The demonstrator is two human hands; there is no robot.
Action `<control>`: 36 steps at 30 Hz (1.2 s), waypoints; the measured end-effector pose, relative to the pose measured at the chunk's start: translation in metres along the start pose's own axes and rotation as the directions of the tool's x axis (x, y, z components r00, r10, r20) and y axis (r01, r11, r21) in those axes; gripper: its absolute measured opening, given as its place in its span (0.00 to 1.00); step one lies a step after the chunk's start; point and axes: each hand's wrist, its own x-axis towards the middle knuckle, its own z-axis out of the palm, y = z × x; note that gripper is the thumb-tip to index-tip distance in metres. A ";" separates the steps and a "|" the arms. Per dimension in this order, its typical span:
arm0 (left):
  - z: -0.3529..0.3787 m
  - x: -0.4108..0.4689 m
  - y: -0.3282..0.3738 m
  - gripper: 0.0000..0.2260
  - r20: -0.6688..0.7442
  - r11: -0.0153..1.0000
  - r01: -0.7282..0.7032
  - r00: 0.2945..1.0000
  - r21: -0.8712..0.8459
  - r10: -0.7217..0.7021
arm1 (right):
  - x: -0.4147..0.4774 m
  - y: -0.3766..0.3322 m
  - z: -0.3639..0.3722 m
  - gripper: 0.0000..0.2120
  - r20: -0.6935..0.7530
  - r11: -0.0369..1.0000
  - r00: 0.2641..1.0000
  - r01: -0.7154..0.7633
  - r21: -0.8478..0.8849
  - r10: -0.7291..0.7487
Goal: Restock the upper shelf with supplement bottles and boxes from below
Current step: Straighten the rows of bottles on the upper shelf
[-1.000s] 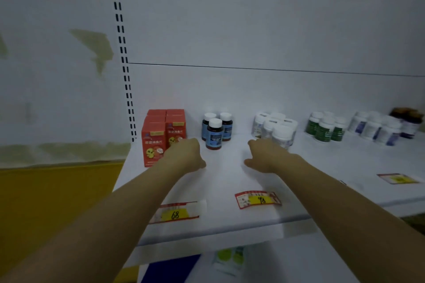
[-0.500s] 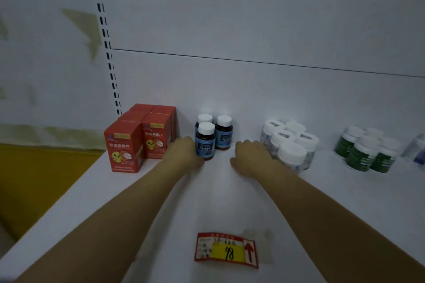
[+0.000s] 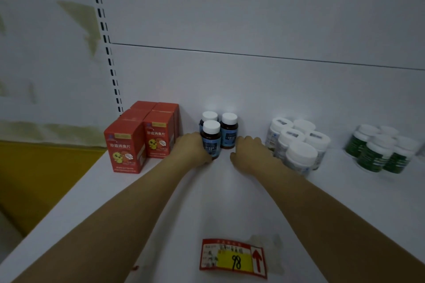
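Left hand (image 3: 192, 151) curls around the side of the front bottle (image 3: 211, 139), which stands on the shelf (image 3: 161, 213), with the thumb at its base. Right hand (image 3: 247, 154) rests knuckles-up just beside it with bent fingers, and whether it touches anything cannot be told. A careless shove would probably tip this bottle into the rear bottles (image 3: 229, 132) close behind, and the right wrist could knock the white jars (image 3: 299, 154) next to it.
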 end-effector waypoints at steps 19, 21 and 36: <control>0.013 -0.077 0.058 0.23 0.180 0.971 -0.222 0.962 0.084 0.205 | -0.161 0.037 -0.023 0.17 0.049 0.984 0.983 -0.172 -0.055 0.174; 0.022 -0.077 0.066 0.26 0.197 0.964 -0.257 0.951 0.065 0.240 | -0.170 0.059 -0.025 0.18 0.068 0.972 0.971 -0.223 -0.076 0.229; 0.068 -0.047 0.117 0.44 0.120 0.957 -0.255 0.964 0.142 0.239 | -0.114 0.185 -0.033 0.25 -0.017 0.978 0.981 -0.196 -0.077 0.195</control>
